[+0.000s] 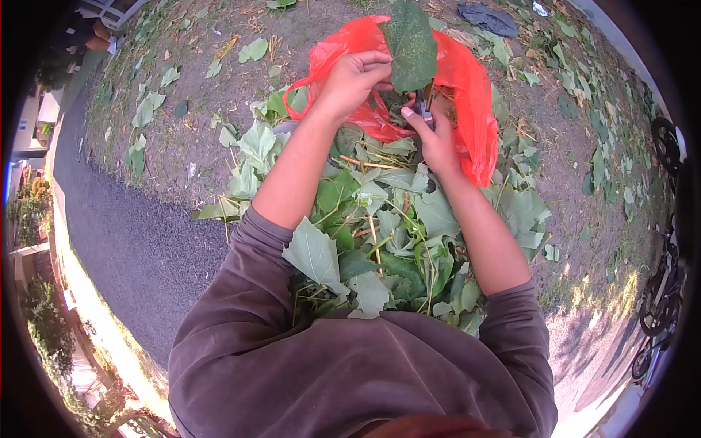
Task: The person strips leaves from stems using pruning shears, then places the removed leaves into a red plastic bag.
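Observation:
A large green leaf stands upright over the mouth of the red plastic bag, its edge pinched between the thumb and fingers of my left hand. Just below the leaf, my right hand is closed around pruning shears, whose blades are partly hidden by the leaf and fingers. The bag lies spread open behind both hands. Between my forearms is a heap of cut leaves and stems, reaching from the bag toward my body.
Scattered leaves lie over the bare soil on both sides. A dark cloth or plastic piece is on the ground at the back right. Grey asphalt runs along the left. Bicycles stand at the far right edge.

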A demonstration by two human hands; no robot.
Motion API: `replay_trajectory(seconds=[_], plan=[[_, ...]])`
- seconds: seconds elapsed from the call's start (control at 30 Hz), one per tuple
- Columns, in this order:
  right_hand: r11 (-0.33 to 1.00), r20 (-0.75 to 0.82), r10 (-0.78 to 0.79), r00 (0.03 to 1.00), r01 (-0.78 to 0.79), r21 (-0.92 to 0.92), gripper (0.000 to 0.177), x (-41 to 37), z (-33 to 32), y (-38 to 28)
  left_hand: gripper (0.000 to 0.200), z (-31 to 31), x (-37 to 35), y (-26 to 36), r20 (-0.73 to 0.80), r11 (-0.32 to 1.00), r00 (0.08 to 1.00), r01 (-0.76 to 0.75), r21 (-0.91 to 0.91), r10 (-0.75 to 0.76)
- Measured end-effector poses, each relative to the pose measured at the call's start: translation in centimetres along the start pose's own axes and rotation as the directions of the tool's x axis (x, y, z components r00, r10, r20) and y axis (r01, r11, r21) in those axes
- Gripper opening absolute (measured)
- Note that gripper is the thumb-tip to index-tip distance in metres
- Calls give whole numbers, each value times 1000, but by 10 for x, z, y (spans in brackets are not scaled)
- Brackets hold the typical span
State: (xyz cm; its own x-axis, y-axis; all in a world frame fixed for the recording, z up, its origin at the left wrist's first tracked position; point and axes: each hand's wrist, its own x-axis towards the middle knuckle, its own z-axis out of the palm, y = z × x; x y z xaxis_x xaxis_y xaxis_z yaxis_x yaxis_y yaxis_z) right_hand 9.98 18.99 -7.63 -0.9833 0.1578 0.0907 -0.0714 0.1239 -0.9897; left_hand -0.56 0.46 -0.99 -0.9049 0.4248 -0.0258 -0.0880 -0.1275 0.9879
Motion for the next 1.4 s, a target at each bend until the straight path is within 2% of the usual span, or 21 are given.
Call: replay_trajectory(seconds=[0.17, 0.27, 0.33, 0.43, 0.47, 0.53, 0.63, 0.77, 0.83, 0.97, 1.03, 1.17, 1.23, 1.37, 1.4], plan=[[996, -71, 30, 997, -23, 91, 38, -1, 4, -7, 27, -2, 1, -5, 33, 998, 999, 10, 69, -12], [999, -73, 26, 997, -23, 43, 38, -1, -1, -5, 27, -1, 2, -6, 37, 997, 999, 12, 72, -14], [983, -23, 165, 986, -167, -75, 38, 0, -6, -5, 27, -3, 4, -7, 50, 997, 999, 12, 73, -16], [972, -29, 197, 980, -199, -124, 40, -2, -6, -11, 27, -2, 3, -8, 47, 1000, 999, 11, -7, -11], [973, -25, 190, 981, -192, -126, 40, -2, -5, -10, 27, -2, 3, -7, 44, 1000, 999, 5, -7, -4], [988, 53, 123, 991, -118, -96, 40, -1, -1, -9, 26, -2, 3, -4, 7, 993, 1000, 24, -116, -23], [993, 81, 119, 990, -117, -28, 40, -7, 3, -17, 25, -7, 2, 4, -47, 984, 999, 5, -176, -13], [997, 76, 76, 994, -76, -12, 42, -7, 4, -14, 25, -8, 4, -5, -61, 986, 998, -9, -168, -1], [996, 54, 76, 996, -73, -46, 42, -5, 3, -9, 26, -4, 3, -5, 16, 998, 1000, 8, -70, -7], [997, 15, 63, 998, -62, -53, 41, -1, 1, -5, 28, -1, 3, -2, 48, 999, 999, 0, -34, 2], [997, 14, 51, 999, -50, -54, 39, -1, 0, -6, 28, -1, 1, 0, -29, 993, 1000, -12, -119, 9], [997, -2, 64, 998, -64, -33, 39, -2, -1, -11, 28, -7, 5, -9, 4, 987, 1000, 29, -159, -28], [995, -26, 94, 995, -93, 39, 38, -2, -1, -8, 27, -6, 5, -8, -31, 973, 999, -22, -229, 15], [996, -35, 79, 996, -77, 49, 38, -1, -1, -5, 25, -2, 3, -3, -49, 968, 999, -31, -249, 20], [996, -28, 90, 995, -90, 24, 38, -1, -1, -7, 25, 1, 1, -2, -14, 981, 1000, -19, -191, 16]])
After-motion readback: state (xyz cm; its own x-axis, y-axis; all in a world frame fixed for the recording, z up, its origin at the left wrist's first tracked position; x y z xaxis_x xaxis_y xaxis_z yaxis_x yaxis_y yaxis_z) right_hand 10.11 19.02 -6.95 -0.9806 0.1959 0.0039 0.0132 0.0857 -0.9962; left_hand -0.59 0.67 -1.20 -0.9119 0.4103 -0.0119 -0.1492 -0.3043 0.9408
